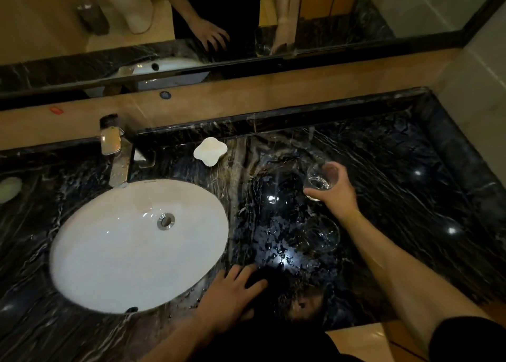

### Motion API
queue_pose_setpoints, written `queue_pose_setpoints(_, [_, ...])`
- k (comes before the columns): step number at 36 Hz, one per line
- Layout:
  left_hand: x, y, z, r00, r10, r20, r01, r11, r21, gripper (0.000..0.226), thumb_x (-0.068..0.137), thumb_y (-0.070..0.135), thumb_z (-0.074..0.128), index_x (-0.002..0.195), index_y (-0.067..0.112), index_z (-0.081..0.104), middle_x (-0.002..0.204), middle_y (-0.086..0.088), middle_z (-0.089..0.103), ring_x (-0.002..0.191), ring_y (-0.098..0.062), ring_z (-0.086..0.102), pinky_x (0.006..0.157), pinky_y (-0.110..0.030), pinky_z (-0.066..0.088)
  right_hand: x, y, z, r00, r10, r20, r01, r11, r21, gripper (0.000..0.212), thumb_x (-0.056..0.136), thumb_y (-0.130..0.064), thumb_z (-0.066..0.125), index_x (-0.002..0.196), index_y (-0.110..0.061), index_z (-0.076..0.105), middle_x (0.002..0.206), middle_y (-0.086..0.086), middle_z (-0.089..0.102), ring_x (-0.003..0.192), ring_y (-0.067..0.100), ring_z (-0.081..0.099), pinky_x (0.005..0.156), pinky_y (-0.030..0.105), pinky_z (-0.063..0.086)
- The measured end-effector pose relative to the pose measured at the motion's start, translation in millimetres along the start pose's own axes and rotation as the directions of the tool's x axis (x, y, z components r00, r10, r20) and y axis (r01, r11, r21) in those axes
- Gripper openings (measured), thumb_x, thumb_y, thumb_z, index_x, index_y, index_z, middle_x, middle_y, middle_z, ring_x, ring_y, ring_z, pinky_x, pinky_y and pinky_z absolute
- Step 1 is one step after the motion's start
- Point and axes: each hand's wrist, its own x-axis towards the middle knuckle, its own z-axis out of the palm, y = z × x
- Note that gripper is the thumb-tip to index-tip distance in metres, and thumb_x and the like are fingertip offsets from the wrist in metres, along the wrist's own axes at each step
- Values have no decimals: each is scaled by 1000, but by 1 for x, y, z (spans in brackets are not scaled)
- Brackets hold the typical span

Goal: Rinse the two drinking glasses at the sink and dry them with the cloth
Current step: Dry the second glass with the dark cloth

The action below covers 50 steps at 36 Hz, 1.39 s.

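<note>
From the head view, a drinking glass is gripped by the right hand above the counter. It is tilted, with its mouth turned up and toward the sink. A second glass is seen on the counter near the right forearm; its axis cannot be told. The left hand is laid flat, fingers spread, just beside the sink. The counter is of dark veined marble under a wall mirror, with a faucet behind the sink.
</note>
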Motion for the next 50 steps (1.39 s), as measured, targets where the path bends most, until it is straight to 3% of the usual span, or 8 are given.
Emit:
queue_pose_setpoints(7, [2, -3, -1, 999, 28, -38, -28, 1000, 3, 71, 63, 54, 66, 129, 35, 51, 128, -2, 55, 100, -20, 63, 68, -33, 58, -14, 6, -11, 997, 41, 65, -42, 999, 13, 105, 72, -24, 89, 154, -26, 23, 149, -2, 42, 135, 16, 40, 113, 35, 33])
queue_pose_setpoints(13, [4, -5, -1, 999, 16, -36, -17, 999, -28, 62, 71, 52, 50, 130, 33, 49, 128, -5, 57, 99, -23, 64, 66, -35, 58, -74, 34, -26, 958, 99, -269, -51, 982, 181, 54, 93, 6, 56, 142, -15, 47, 140, 8, 54, 133, 22, 50, 116, 41, 37])
queue_pose_setpoints(19, [6, -4, -2, 997, -7, -81, -1, 995, -97, 55, 79, 47, 46, 132, 32, 45, 129, -7, 58, 103, -26, 62, 71, -38, 58, -122, 56, -23, 996, 55, 67, -47, 993, -109, 87, 73, 4, 82, 144, -24, 42, 143, -4, 45, 132, 11, 43, 101, 6, 30])
queue_pose_setpoints(24, [7, -1, -10, 985, -85, -150, 54, 978, -203, 56, 84, 44, 35, 137, 30, 46, 133, -4, 53, 111, -25, 57, 79, -37, 53, -121, 47, -1, 997, 49, 66, -44, 996, -71, 97, 60, -21, 97, 133, -41, 36, 138, -10, 47, 126, 9, 43, 103, 23, 31])
queue_pose_setpoints(29, [6, 6, -24, 929, -327, -174, 176, 804, -568, 59, 85, 52, 30, 138, 33, 49, 132, 7, 49, 116, -13, 53, 89, -24, 45, -115, 45, 13, 999, -8, -33, 6, 998, -65, 84, 63, -18, 95, 130, -34, 46, 127, -13, 59, 122, 8, 54, 90, 0, 32])
queue_pose_setpoints(34, [4, 6, -51, 842, -471, -262, 104, 619, -779, 42, 86, 44, 49, 124, 30, 60, 127, 14, 42, 116, -1, 50, 91, -2, 33, -126, 41, 16, 997, -71, -16, 69, 991, -117, 81, 63, -24, 94, 128, -42, 50, 132, -11, 60, 120, 11, 58, 105, 28, 45])
queue_pose_setpoints(45, [-7, 50, -106, 673, -395, -625, 23, 857, -515, 48, 83, 32, 58, 131, 33, 51, 134, 10, 53, 117, -14, 54, 78, -25, 52, -153, -3, 30, 953, -277, 121, 299, 920, -254, 75, 67, -33, 86, 135, -28, 53, 125, -11, 42, 112, 7, 53, 92, 20, 46])
queue_pose_setpoints(50, [0, 59, -107, 734, -364, -574, 15, 853, -522, 37, 89, 33, 52, 123, 23, 61, 128, 9, 59, 112, -16, 52, 89, -26, 46, -160, -23, 33, 917, -354, 182, 393, 876, -280, 64, 73, -47, 57, 134, -28, 55, 124, -14, 40, 112, 15, 55, 91, 28, 51])
